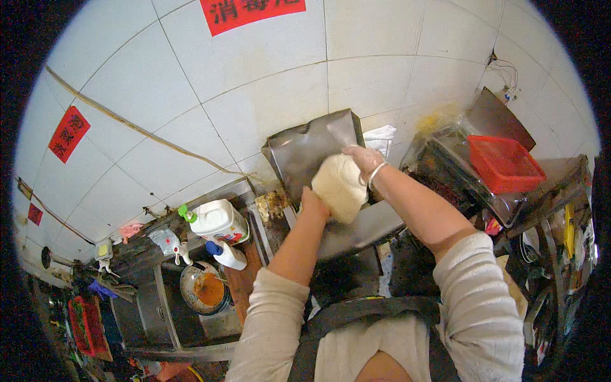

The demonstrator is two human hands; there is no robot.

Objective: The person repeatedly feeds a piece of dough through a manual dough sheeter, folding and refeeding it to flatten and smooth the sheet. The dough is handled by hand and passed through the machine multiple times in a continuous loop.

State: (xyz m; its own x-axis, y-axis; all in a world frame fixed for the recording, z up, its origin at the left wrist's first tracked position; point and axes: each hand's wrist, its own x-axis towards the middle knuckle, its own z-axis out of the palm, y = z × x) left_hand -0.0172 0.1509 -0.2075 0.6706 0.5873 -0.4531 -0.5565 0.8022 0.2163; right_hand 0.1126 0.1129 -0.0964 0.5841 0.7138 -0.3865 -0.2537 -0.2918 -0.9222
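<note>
A pale, flat, rounded sheet that looks like dough (340,188) is held between my two hands, above a metal box-like appliance (317,143) by the tiled wall. My left hand (313,205) grips its lower left edge. At its upper right edge, my right hand (367,162) holds it and appears to wear a thin clear glove, with a pale band at the wrist. The appliance's metal front ledge (363,231) lies below the sheet. The fingertips under the sheet are hidden.
Left of the appliance stand a white plastic jug (219,219) and a white bottle with a blue cap (228,255). Further left, a bowl with orange residue (205,289) sits in a metal sink (164,305). A red plastic basket (506,164) rests on a metal container at right.
</note>
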